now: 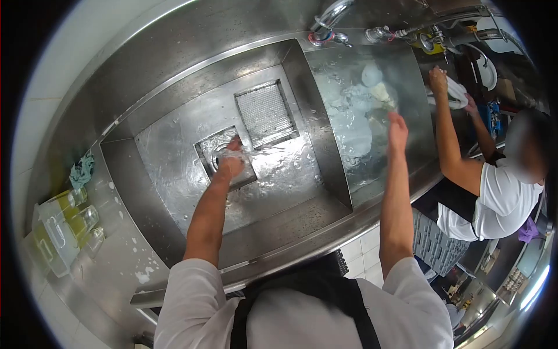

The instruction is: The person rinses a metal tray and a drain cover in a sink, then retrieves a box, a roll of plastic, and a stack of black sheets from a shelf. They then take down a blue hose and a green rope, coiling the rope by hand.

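Observation:
My left hand [232, 164] is low in the left sink basin [168, 136], over the square drain recess [247, 177]. Clear splashing water and motion blur cover its fingers, so I cannot tell whether it holds anything. Over the right basin [415, 136], my right hand [397, 132] is raised with its fingers stretched out and nothing in it. Below and to the left of that hand, several white dishes [354, 136] lie under cloudy water. A pale yellowish piece [382, 96] lies among them near my fingertips.
A perforated metal plate [264, 113] is set into the left basin's floor. Behind the basins stands a faucet [330, 32]. Containers with yellow liquid [64, 227] and a green cloth [82, 170] sit at left. At right a co-worker [494, 192] handles white dishes [450, 93].

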The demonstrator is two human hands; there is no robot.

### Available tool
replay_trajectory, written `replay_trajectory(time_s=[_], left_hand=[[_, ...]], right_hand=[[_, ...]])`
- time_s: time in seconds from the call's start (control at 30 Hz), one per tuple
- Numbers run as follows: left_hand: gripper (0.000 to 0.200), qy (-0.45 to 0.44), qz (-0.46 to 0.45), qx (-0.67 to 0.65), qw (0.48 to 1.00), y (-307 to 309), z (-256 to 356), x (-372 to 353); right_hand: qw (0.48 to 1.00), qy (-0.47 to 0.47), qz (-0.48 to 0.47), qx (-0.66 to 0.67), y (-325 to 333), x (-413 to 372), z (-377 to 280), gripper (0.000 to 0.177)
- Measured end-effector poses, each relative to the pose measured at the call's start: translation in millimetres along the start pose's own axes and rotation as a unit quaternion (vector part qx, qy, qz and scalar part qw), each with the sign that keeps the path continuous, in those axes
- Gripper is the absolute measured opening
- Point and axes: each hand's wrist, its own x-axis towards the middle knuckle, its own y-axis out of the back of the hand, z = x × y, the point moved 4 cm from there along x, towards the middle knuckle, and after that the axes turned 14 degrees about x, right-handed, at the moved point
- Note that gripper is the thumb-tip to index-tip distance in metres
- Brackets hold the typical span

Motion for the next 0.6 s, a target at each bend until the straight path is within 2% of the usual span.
replay_trajectory(time_s=[0.03,0.07,0.1,0.17,0.2,0.23,0.27,0.3,0.33,0.37,0.4,0.47,0.5,0.53,0.57,0.6], left_hand=[[0.045,0.103,-0.038,-0.078,0.991,-2.1,5.4,-11.4],[0.038,0.077,-0.13,-0.126,0.98,-2.7,5.6,-20.1],[0.031,0.05,-0.219,-0.173,0.959,-3.0,5.6,-28.0],[0.028,0.079,-0.208,-0.189,0.957,13.4,0.5,-54.6],[0.025,0.11,-0.19,-0.211,0.953,19.5,-3.3,-61.5],[0.023,0.143,-0.121,-0.213,0.959,10.9,-17.8,-68.5],[0.023,0.146,-0.123,-0.212,0.958,16.8,-29.0,-76.6],[0.021,0.184,-0.161,-0.187,0.951,27.6,-40.7,-87.7],[0.021,0.222,-0.198,-0.161,0.941,40.3,-51.4,-100.0],[0.024,0.262,-0.327,-0.198,0.886,51.5,-58.5,-118.5],[0.029,0.295,-0.453,-0.23,0.809,59.3,-62.4,-145.6],[0.038,0.394,-0.451,-0.244,0.763,63.2,-76.7,-201.6],[0.038,0.399,-0.449,-0.242,0.762,54.2,-78.5,-222.9],[0.037,0.384,-0.474,-0.298,0.734,29.4,-74.5,-245.4],[0.037,0.367,-0.495,-0.354,0.704,1.8,-70.0,-261.6],[0.037,0.372,-0.49,-0.357,0.703,-35.8,-67.3,-268.8]], right_hand=[[1.0,-0.002,-0.002,0.005,8.5,9.1,50.5,0.028],[0.968,-0.21,-0.042,0.13,10.3,13.3,114.1,0.031],[0.877,-0.405,-0.08,0.247,0.9,7.1,148.6,0.033],[0.817,-0.478,-0.213,0.241,-39.6,-49.6,30.1,0.032],[0.816,-0.48,-0.218,0.239,-36.3,-58.8,-5.7,0.032],[0.799,-0.429,-0.311,0.285,-37.4,-67.9,-39.6,0.031],[0.771,-0.373,-0.397,0.33,-38.2,-72.3,-67.6,0.03],[0.771,-0.376,-0.396,0.329,-32.4,-69.3,-84.7,0.03],[0.821,-0.321,-0.384,0.276,-21.8,-59.9,-100.0,0.029],[0.864,-0.264,-0.37,0.219,-9.8,-51.7,-107.0,0.027],[0.898,-0.245,-0.309,0.195,0.1,-40.8,-98.3,0.03],[0.958,-0.196,-0.167,0.125,10.5,-4.3,-49.0,0.033],[0.979,-0.169,-0.085,0.076,19.4,8.5,-4.0,0.035],[0.978,-0.171,-0.09,0.08,19.2,16.4,48.4,0.035],[0.957,-0.264,-0.085,0.081,17.2,19.5,106.5,0.032],[0.929,-0.352,-0.08,0.078,12.3,18.5,133.7,0.029]])
